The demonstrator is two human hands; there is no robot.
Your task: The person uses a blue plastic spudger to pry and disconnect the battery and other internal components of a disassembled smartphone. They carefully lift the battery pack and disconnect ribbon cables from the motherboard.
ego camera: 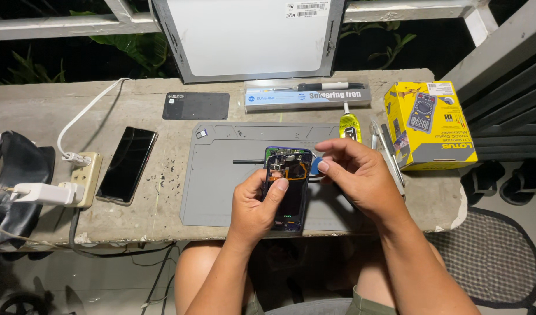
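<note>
Two hands (303,189) hold one opened phone (286,186); one second phone (127,165) lies apart.

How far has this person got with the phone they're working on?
Done: the opened phone has its back off, its inner boards showing. In hand: the left hand holds it over the grey mat, while the right hand pinches a small blue tool at its edge. Left: it is not yet closed up.
</note>
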